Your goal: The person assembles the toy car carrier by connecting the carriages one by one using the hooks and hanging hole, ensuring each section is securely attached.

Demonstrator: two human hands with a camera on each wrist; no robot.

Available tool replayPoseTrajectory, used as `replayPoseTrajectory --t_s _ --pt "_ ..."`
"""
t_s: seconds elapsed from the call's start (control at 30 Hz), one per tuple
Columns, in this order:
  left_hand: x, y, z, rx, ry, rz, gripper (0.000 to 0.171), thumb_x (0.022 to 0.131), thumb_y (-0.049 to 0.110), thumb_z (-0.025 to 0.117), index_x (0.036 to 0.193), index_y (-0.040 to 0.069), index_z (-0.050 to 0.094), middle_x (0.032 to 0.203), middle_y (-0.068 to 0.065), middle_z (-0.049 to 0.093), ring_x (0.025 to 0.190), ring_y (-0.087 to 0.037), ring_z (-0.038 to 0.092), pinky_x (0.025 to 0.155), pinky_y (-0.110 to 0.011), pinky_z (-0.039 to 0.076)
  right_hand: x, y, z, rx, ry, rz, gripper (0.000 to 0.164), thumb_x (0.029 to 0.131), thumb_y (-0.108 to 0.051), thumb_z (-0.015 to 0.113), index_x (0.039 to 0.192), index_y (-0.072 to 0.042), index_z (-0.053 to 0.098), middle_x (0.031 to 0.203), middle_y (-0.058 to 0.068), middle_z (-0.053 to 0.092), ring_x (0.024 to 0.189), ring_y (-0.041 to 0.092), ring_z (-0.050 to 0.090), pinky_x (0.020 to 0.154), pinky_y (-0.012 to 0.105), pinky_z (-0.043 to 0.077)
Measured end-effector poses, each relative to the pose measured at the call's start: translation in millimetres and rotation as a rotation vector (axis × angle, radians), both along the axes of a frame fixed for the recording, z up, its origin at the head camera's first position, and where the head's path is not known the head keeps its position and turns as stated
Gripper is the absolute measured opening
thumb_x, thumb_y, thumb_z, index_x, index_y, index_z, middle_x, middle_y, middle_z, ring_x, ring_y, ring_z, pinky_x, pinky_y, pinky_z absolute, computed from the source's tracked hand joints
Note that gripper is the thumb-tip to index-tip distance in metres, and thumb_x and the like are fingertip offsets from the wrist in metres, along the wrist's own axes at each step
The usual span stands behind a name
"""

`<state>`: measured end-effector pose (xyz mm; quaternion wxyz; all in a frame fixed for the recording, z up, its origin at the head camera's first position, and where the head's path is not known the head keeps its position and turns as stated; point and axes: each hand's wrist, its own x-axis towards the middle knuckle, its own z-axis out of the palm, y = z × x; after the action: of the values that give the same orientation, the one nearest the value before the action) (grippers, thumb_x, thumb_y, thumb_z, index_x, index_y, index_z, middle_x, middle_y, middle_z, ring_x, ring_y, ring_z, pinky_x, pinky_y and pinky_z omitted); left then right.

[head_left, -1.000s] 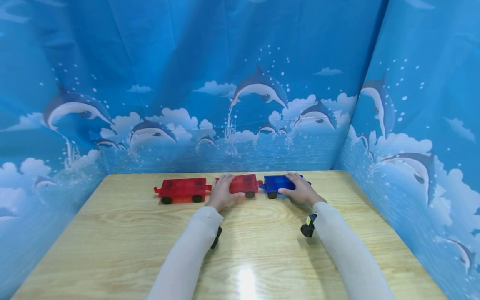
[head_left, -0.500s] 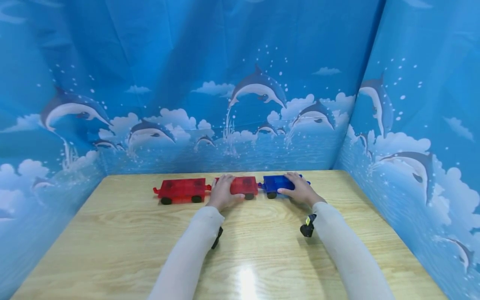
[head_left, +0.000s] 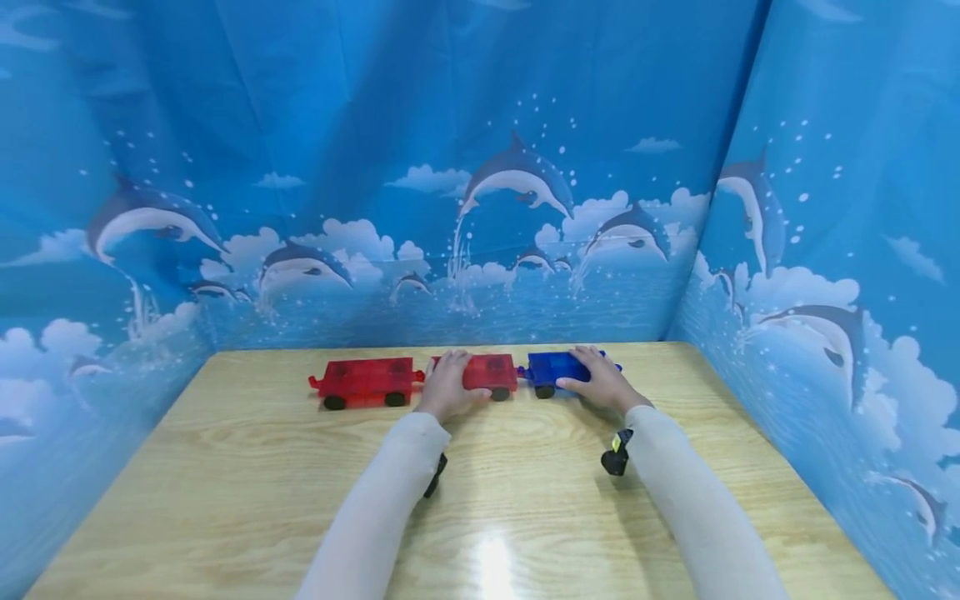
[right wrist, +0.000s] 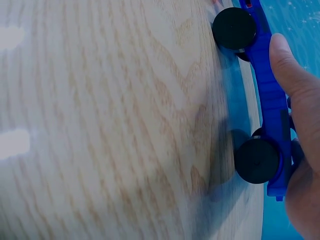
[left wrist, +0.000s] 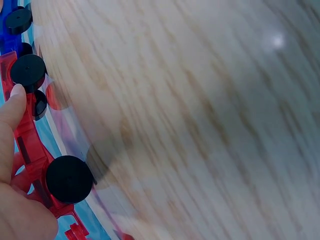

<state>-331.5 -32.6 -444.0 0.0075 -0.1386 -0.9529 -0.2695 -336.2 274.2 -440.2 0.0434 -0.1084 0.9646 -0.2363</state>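
Three toy train cars with black wheels stand in a row at the table's far edge. My left hand (head_left: 447,387) grips the middle red car (head_left: 489,372) across its width, with the thumb on its near side. My right hand (head_left: 602,381) holds the blue car (head_left: 552,367) at the right end, and its thumb lies along the car's side in the right wrist view. To the left of my left hand stands another red car (head_left: 369,379), untouched. A hook coupling (head_left: 522,372) joins the middle red car and the blue one. My left hand hides part of the middle car.
The pale wooden table (head_left: 300,500) stretches towards me in front of the cars. A blue curtain (head_left: 420,208) printed with dolphins hangs right behind the far edge, and more of it runs along both sides.
Both hands stay on the same cars. The whole view shifts very slightly; the cars and hands keep their places on the table.
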Motion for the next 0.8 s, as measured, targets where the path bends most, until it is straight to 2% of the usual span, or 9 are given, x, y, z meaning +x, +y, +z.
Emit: replayPoseTrajectory --t_s 0.33,0.5,0.63,0.8 --pt "-3.0 -1 -1.0 -0.018 0.003 0.005 0.082 0.08 0.046 0.075 0.145 0.01 0.042 0.153 -0.009 0.035 0.145 -0.031 0.019 0.117 -0.054 0.006 -2.5 -1 -1.5 -0.004 -0.012 0.004 0.09 0.087 -0.063 0.055 0.152 -0.007 0.026 0.158 0.019 0.015 0.143 0.047 0.003 0.107 0.071 0.01" --pt "-3.4 -3 2.7 -0.004 -0.015 0.008 0.084 0.079 0.047 0.075 0.147 0.012 0.04 0.154 -0.007 0.032 0.146 -0.031 0.015 0.117 -0.056 0.007 -0.8 -2 2.3 -0.016 -0.025 0.009 0.09 0.089 -0.061 0.054 0.153 -0.009 0.02 0.159 0.02 0.011 0.144 0.045 0.002 0.108 0.07 0.011" --pt "-4.4 -10 14.5 -0.003 -0.027 0.011 0.084 0.08 0.048 0.074 0.147 0.012 0.039 0.154 -0.008 0.032 0.146 -0.032 0.014 0.116 -0.058 0.007 1.4 0 14.0 -0.037 0.001 0.041 0.088 0.091 -0.055 0.056 0.154 -0.008 0.017 0.158 0.021 0.013 0.144 0.044 0.002 0.109 0.068 0.013" --pt "-8.1 -29 35.1 -0.104 0.007 -0.018 0.086 0.081 0.056 0.068 0.148 0.013 0.037 0.155 -0.009 0.031 0.146 -0.034 0.015 0.113 -0.064 0.006 3.4 4 39.2 -0.016 0.033 0.081 0.087 0.091 -0.053 0.058 0.153 -0.006 0.019 0.158 0.021 0.015 0.144 0.044 0.0 0.109 0.068 0.012"
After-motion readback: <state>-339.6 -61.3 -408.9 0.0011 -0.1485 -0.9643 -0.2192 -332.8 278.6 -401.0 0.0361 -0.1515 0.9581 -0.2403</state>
